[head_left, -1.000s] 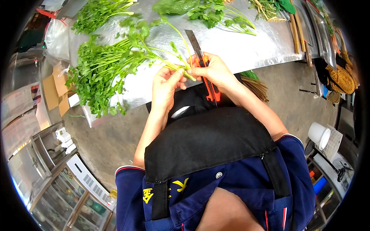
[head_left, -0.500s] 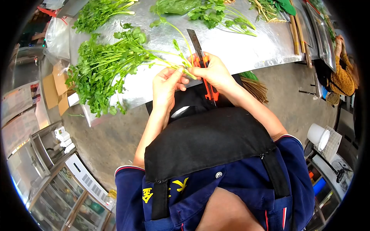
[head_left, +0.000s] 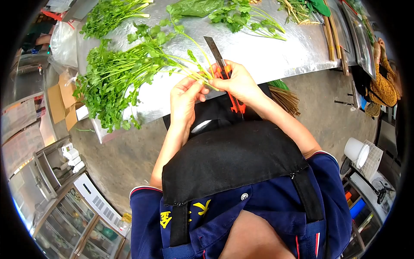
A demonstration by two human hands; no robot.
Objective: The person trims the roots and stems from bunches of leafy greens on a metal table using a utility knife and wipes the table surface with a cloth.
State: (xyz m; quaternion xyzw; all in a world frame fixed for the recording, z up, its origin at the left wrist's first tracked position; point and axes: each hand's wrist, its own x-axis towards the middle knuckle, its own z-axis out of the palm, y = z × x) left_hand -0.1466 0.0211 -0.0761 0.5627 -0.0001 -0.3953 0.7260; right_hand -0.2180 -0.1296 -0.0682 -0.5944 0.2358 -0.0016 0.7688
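Note:
My left hand (head_left: 186,94) pinches the lower stems of a green herb sprig (head_left: 185,69) near the front edge of the metal table (head_left: 276,60). Facing it, my right hand (head_left: 235,80) is closed, with thumb and finger at the base of the same stems. An orange and black utility knife (head_left: 232,97) is also tucked in my right hand, its blade pointing up and away over the table. To the left of my hands lies a large leafy bunch (head_left: 108,86), which the sprig's leaves partly overlap.
More herbs (head_left: 114,17) and a leafy sprig (head_left: 237,17) lie at the back. Wooden sticks (head_left: 331,36) rest at the right. A cardboard box (head_left: 64,101) stands left of the table, a white bucket (head_left: 355,151) at right. Another person's arm (head_left: 380,52) shows at far right.
The utility knife's blade has tilted slightly left, and the upright stem has shifted left with its leaves. Both hands stay on the stems. The other person's arms at far right have moved.

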